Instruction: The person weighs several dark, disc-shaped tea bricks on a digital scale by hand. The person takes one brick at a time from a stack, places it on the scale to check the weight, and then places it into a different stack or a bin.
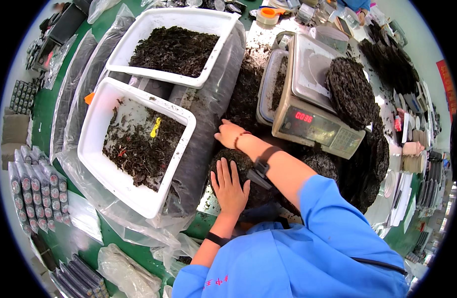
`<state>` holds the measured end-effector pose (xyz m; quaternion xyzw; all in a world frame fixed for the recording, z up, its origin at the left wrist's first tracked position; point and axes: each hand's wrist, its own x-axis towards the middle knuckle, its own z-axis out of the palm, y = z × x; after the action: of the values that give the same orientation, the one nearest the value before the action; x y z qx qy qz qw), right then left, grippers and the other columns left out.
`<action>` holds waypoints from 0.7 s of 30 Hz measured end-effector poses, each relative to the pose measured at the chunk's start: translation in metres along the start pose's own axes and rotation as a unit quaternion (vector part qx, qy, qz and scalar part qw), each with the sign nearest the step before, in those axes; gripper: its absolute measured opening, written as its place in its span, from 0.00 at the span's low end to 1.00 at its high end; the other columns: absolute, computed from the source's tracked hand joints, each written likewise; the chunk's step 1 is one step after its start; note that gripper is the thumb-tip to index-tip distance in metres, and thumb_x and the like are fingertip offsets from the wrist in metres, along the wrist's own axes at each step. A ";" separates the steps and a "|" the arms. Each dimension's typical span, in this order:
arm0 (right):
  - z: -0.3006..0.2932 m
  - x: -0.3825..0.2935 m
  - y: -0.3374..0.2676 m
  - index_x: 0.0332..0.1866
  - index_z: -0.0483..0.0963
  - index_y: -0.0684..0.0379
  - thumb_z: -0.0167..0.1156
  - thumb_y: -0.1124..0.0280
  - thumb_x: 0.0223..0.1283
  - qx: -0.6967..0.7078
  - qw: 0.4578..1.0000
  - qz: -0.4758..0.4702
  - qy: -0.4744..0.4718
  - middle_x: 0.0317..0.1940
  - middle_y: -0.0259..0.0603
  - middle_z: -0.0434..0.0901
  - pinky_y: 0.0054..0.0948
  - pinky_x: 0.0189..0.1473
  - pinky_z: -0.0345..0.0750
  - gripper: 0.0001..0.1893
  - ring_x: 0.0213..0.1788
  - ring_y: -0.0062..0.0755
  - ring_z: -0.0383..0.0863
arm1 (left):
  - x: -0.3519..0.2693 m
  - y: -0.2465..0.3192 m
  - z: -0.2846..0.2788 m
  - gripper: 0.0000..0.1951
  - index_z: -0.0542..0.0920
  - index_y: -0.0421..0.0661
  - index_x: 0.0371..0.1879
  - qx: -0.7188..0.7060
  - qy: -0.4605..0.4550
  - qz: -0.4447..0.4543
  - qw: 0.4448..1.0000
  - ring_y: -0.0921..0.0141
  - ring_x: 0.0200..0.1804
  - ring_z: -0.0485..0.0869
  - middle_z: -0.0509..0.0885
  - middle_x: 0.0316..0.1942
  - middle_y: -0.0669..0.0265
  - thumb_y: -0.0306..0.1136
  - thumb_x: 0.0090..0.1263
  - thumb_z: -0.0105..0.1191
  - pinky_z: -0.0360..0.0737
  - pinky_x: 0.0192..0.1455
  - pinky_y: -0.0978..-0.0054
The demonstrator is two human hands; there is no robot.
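Note:
My left hand (pixel 230 188) lies flat, fingers apart, on a round dark pressed cake (pixel 258 193) that looks like dried seaweed. My right hand (pixel 231 135) reaches across to the left, its fingertips beside the plastic-wrapped dark roll; whether the fingers hold anything is unclear. A white plastic tub (pixel 87 141) with loose dark flakes and a yellow tag (pixel 155 127) stands left of my hands. Behind it, a second white tub (pixel 118 46) holds more dark flakes. To the right, a digital scale (pixel 306 123) shows red digits, with a dark round cake (pixel 351 93) leaning on its pan.
Long plastic-wrapped dark rolls (pixel 209 108) lie under the tubs. A metal tray (pixel 265 93) stands beside the scale. More dark cakes (pixel 390 59) are stacked at the back right. An orange tape dispenser (pixel 269 14) is at the back. Another person's hand (pixel 361 16) shows at the top right.

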<state>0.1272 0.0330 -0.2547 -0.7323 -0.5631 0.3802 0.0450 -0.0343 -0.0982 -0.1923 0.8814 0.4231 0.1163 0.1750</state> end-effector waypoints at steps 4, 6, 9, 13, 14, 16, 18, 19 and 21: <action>-0.086 -0.075 -0.004 0.41 0.81 0.66 0.56 0.66 0.65 0.182 0.942 -0.108 0.262 0.44 0.53 0.82 0.37 0.52 0.78 0.13 0.48 0.48 0.82 | 0.010 -0.007 -0.007 0.37 0.64 0.35 0.69 -0.024 0.001 0.002 1.000 0.51 0.77 0.52 0.55 0.75 0.46 0.44 0.64 0.58 0.46 0.77 0.49; -0.141 -0.131 -0.008 0.39 0.79 0.65 0.61 0.72 0.61 0.312 0.898 -0.084 0.299 0.37 0.43 0.84 0.27 0.45 0.78 0.07 0.41 0.31 0.82 | 0.016 -0.010 -0.014 0.38 0.64 0.36 0.69 -0.026 -0.017 0.003 1.000 0.51 0.77 0.52 0.56 0.75 0.46 0.43 0.63 0.60 0.46 0.77 0.48; -0.218 -0.209 0.026 0.41 0.79 0.62 0.63 0.80 0.58 0.329 0.817 -0.073 0.468 0.34 0.31 0.81 0.19 0.43 0.75 0.06 0.38 0.14 0.77 | 0.019 -0.017 -0.019 0.38 0.63 0.36 0.69 -0.019 -0.011 0.032 0.999 0.50 0.77 0.51 0.55 0.75 0.45 0.43 0.64 0.60 0.45 0.77 0.48; -0.282 -0.271 0.128 0.43 0.78 0.61 0.64 0.79 0.58 0.364 0.674 -0.070 0.639 0.37 0.35 0.83 0.21 0.46 0.76 0.09 0.39 0.19 0.79 | 0.019 -0.016 -0.025 0.37 0.63 0.39 0.70 -0.019 -0.015 0.063 0.998 0.49 0.77 0.50 0.54 0.75 0.45 0.43 0.65 0.60 0.47 0.76 0.47; -0.284 -0.276 0.160 0.44 0.79 0.61 0.64 0.78 0.58 0.353 0.721 -0.032 0.596 0.38 0.35 0.83 0.21 0.47 0.76 0.09 0.41 0.20 0.80 | 0.023 -0.009 -0.029 0.37 0.63 0.40 0.70 -0.019 -0.017 0.074 0.997 0.49 0.77 0.51 0.54 0.75 0.45 0.42 0.64 0.60 0.47 0.76 0.47; -0.280 -0.283 0.178 0.46 0.80 0.64 0.64 0.73 0.59 0.304 0.818 0.078 0.483 0.40 0.39 0.85 0.25 0.50 0.77 0.11 0.45 0.27 0.82 | 0.031 0.003 -0.038 0.36 0.64 0.41 0.70 -0.018 -0.016 0.091 0.996 0.49 0.76 0.52 0.56 0.74 0.46 0.39 0.64 0.61 0.48 0.76 0.47; -0.271 -0.294 0.184 0.48 0.80 0.65 0.66 0.65 0.58 0.120 0.836 0.098 0.526 0.47 0.46 0.83 0.34 0.58 0.75 0.17 0.53 0.42 0.81 | 0.038 0.015 -0.044 0.35 0.64 0.41 0.69 -0.022 -0.009 0.110 0.994 0.49 0.75 0.53 0.58 0.73 0.47 0.37 0.63 0.61 0.49 0.75 0.47; -0.267 -0.292 0.182 0.48 0.80 0.66 0.66 0.62 0.57 0.068 0.817 0.066 0.568 0.50 0.49 0.82 0.36 0.60 0.74 0.19 0.55 0.47 0.80 | 0.039 0.020 -0.046 0.34 0.65 0.41 0.69 -0.026 0.001 0.112 0.993 0.49 0.75 0.54 0.58 0.72 0.47 0.36 0.63 0.61 0.49 0.75 0.47; -0.261 -0.301 0.166 0.54 0.77 0.64 0.69 0.56 0.55 0.093 0.834 0.008 0.544 0.58 0.51 0.77 0.38 0.64 0.71 0.27 0.61 0.50 0.75 | 0.043 0.030 -0.051 0.33 0.66 0.42 0.68 -0.034 0.015 0.121 0.992 0.49 0.74 0.56 0.59 0.72 0.48 0.35 0.63 0.61 0.51 0.74 0.47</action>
<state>0.3936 -0.1915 0.0001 -0.8180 -0.4034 -0.0283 0.4091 -0.0048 -0.0713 -0.1317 0.9179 0.3114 0.1641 0.1830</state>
